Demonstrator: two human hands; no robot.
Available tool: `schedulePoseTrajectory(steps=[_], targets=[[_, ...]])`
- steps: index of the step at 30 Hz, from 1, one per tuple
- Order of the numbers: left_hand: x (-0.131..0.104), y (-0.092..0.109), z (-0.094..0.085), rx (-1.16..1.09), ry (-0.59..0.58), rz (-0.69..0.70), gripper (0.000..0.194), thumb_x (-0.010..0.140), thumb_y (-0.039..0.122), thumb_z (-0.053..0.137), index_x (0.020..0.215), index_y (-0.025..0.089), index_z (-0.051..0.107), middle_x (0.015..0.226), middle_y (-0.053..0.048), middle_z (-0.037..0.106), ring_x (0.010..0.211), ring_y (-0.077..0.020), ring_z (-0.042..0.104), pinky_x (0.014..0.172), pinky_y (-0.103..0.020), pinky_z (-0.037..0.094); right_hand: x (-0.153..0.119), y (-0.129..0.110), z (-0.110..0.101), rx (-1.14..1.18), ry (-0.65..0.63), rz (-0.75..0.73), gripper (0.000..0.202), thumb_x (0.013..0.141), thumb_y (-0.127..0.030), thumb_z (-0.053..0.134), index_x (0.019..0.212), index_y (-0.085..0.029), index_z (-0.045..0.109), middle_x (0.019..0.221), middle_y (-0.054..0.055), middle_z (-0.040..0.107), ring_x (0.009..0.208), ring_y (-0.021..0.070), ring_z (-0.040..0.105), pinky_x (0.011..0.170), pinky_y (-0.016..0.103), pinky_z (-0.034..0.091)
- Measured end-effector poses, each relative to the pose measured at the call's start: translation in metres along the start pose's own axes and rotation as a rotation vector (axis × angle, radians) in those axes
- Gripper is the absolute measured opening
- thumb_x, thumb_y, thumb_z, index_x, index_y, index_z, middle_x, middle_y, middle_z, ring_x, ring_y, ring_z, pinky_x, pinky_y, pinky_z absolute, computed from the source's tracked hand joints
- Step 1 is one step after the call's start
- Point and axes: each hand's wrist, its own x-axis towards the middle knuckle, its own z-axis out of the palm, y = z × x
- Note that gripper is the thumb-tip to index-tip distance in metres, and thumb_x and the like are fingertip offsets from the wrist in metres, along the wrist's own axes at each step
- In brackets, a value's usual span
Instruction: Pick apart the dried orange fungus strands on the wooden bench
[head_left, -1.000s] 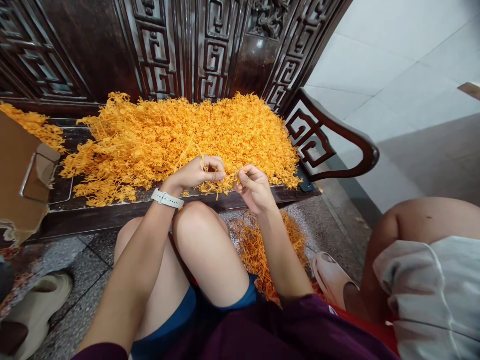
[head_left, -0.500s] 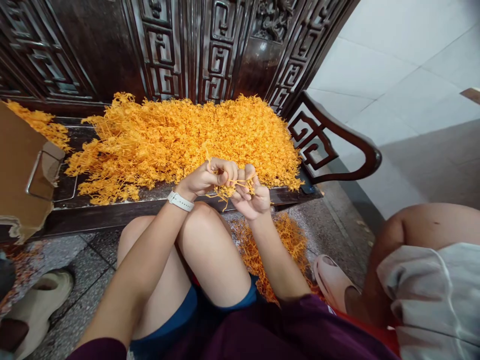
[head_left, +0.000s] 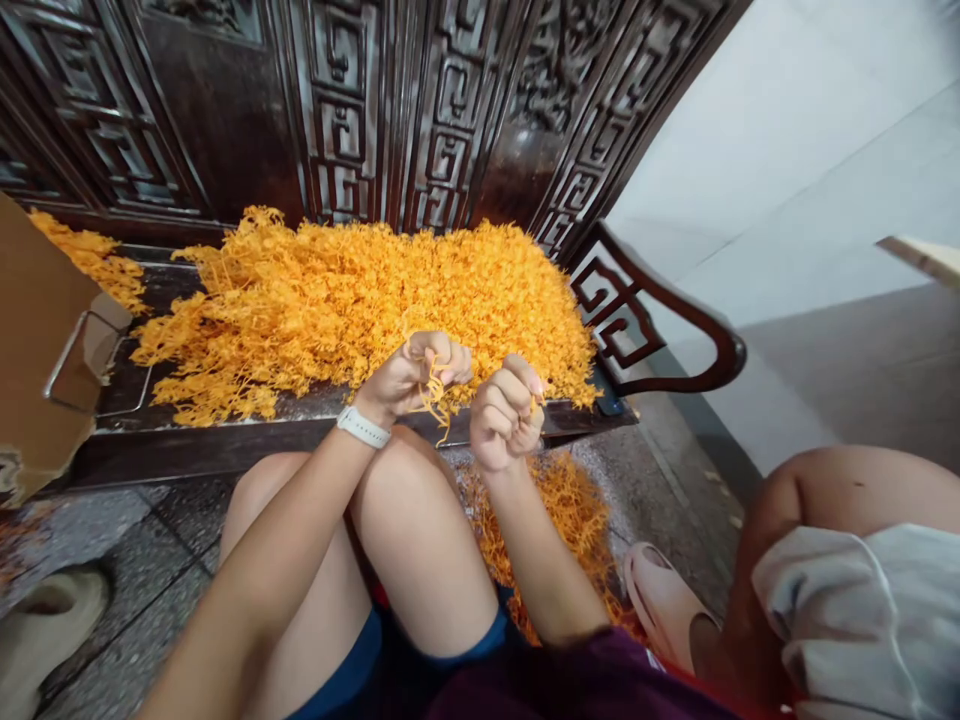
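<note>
My left hand [head_left: 409, 375], with a pale band on the wrist, is pinched on thin orange-yellow strands [head_left: 435, 395] that dangle below the fingers. Just to its right, my right hand [head_left: 508, 412] is closed. A small orange-yellow bit shows between its thumb and fingers. A gap separates the two hands. Both are over the front edge of a dark wooden bench [head_left: 247, 437], above my knees. Behind them a large heap of orange-yellow curly strands [head_left: 375, 290] covers much of the seat.
A cardboard box [head_left: 45, 340] with a wire handle stands at the left. The bench's curved armrest [head_left: 705, 370] rises at the right. More orange strands [head_left: 570, 510] lie on the floor between the bench and my legs. Another person's leg [head_left: 840, 480] and pink slipper [head_left: 660, 600] are at the right.
My hands were together with strands between them; now they are apart. The right hand has closed and turned, and the strands hang from my left hand. The view has tilted slightly upward.
</note>
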Motion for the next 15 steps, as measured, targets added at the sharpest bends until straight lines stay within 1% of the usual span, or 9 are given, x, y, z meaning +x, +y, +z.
schedulePoseTrajectory(steps=[1, 3, 4, 6, 8, 9, 11, 12, 15], targets=[[0.000, 0.001, 0.003, -0.037, 0.044, 0.004, 0.068, 0.062, 0.072, 0.090, 0.056, 0.020, 0.046, 0.064, -0.002, 0.052, 0.065, -0.0162, 0.052, 0.066, -0.036, 0.050, 0.002, -0.005, 0.001, 0.011, -0.017, -0.010, 0.026, 0.091, -0.032, 0.079, 0.083, -0.027, 0.054, 0.061, -0.008, 0.044, 0.043, 0.0076, 0.025, 0.036, 0.018, 0.031], [0.002, 0.001, 0.007, -0.097, 0.119, -0.015, 0.063, 0.060, 0.063, 0.096, 0.061, 0.020, 0.050, 0.074, -0.002, 0.058, 0.070, -0.0148, 0.056, 0.067, -0.033, 0.051, 0.012, -0.017, 0.001, -0.114, 0.007, -0.016, 0.020, 0.092, -0.037, 0.077, 0.088, -0.028, 0.060, 0.070, -0.005, 0.053, 0.049, 0.0085, 0.038, 0.043, 0.018, 0.041], [0.004, 0.000, 0.008, -0.129, 0.160, -0.029, 0.059, 0.060, 0.059, 0.098, 0.064, 0.020, 0.055, 0.079, -0.001, 0.060, 0.072, -0.0135, 0.057, 0.068, -0.031, 0.052, 0.020, -0.023, -0.001, -0.238, 0.043, -0.006, 0.019, 0.093, -0.042, 0.076, 0.092, -0.029, 0.062, 0.078, -0.003, 0.059, 0.056, 0.0096, 0.047, 0.050, 0.020, 0.047], [0.007, -0.004, 0.009, -0.166, 0.231, -0.070, 0.050, 0.062, 0.053, 0.099, 0.073, 0.019, 0.064, 0.083, 0.000, 0.063, 0.070, -0.0103, 0.058, 0.067, -0.027, 0.052, 0.036, -0.033, -0.009, -0.526, 0.144, 0.044, 0.027, 0.093, -0.053, 0.072, 0.100, -0.028, 0.065, 0.098, 0.003, 0.067, 0.079, 0.0141, 0.062, 0.070, 0.027, 0.058], [0.011, -0.009, 0.008, -0.150, 0.289, -0.106, 0.044, 0.066, 0.052, 0.097, 0.082, 0.019, 0.071, 0.082, 0.000, 0.065, 0.065, -0.0079, 0.056, 0.062, -0.023, 0.049, 0.047, -0.039, -0.021, -0.791, 0.292, 0.054, 0.037, 0.090, -0.060, 0.072, 0.105, -0.027, 0.065, 0.117, 0.007, 0.068, 0.103, 0.0204, 0.066, 0.087, 0.037, 0.058], [0.012, -0.012, 0.007, -0.129, 0.311, -0.114, 0.043, 0.069, 0.051, 0.095, 0.086, 0.019, 0.073, 0.080, 0.000, 0.065, 0.063, -0.0072, 0.055, 0.059, -0.022, 0.048, 0.050, -0.040, -0.027, -0.892, 0.378, 0.026, 0.040, 0.088, -0.061, 0.073, 0.107, -0.027, 0.066, 0.124, 0.008, 0.067, 0.112, 0.0226, 0.065, 0.091, 0.040, 0.057], [0.013, -0.015, 0.005, -0.074, 0.329, -0.118, 0.038, 0.075, 0.050, 0.092, 0.089, 0.019, 0.076, 0.080, 0.000, 0.065, 0.060, -0.0061, 0.054, 0.057, -0.021, 0.044, 0.049, -0.040, -0.034, -1.023, 0.480, -0.039, 0.044, 0.085, -0.062, 0.076, 0.111, -0.027, 0.068, 0.131, 0.008, 0.067, 0.119, 0.0236, 0.063, 0.094, 0.040, 0.055], [0.014, -0.016, 0.005, -0.040, 0.329, -0.115, 0.036, 0.077, 0.050, 0.090, 0.089, 0.018, 0.077, 0.080, 0.000, 0.066, 0.060, -0.0058, 0.053, 0.056, -0.021, 0.043, 0.046, -0.038, -0.035, -1.059, 0.468, -0.056, 0.044, 0.086, -0.063, 0.075, 0.110, -0.027, 0.069, 0.129, 0.008, 0.068, 0.118, 0.0232, 0.063, 0.094, 0.038, 0.055], [0.014, -0.017, 0.005, 0.099, 0.316, -0.094, 0.036, 0.077, 0.051, 0.090, 0.084, 0.017, 0.077, 0.079, -0.001, 0.067, 0.063, -0.0071, 0.053, 0.058, -0.021, 0.043, 0.038, -0.033, -0.033, -1.119, 0.277, -0.051, 0.037, 0.089, -0.061, 0.074, 0.099, -0.025, 0.071, 0.105, 0.005, 0.072, 0.099, 0.0194, 0.066, 0.085, 0.033, 0.054]])
